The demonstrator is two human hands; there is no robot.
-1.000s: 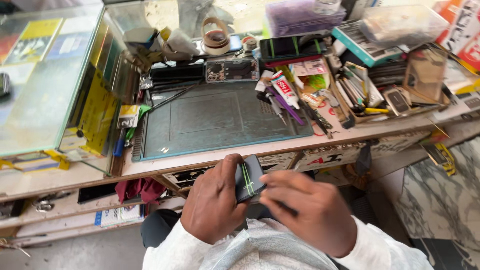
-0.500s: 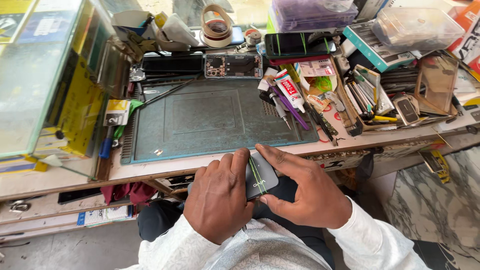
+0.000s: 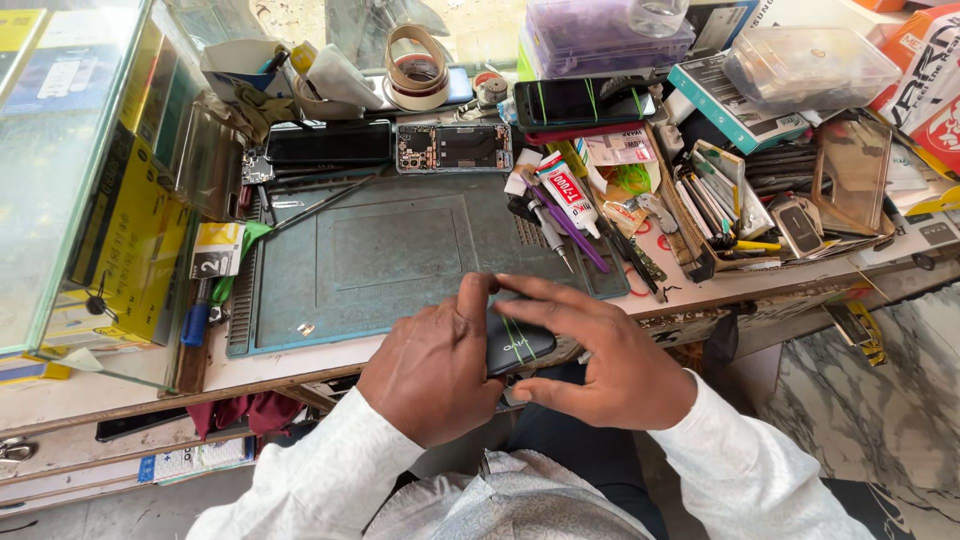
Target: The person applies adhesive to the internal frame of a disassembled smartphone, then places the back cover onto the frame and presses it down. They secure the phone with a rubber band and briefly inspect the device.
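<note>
Both hands had carried the dark slab-shaped phone up to the near edge of the grey-green rubber work mat, left hand and right hand gripping it, suggesting bench work came next.

- Hands: two, left hand and right hand, sharing one grip on one dark phone.
- Work mats: one green mat on the tabletop, just beyond the grip.
- Tape rolls: one tape roll, far beyond the grip.
- Glue tubes: one glue tube, beyond the grip, to the right.
- Opened phones: one opened phone, beyond the mat.
</note>
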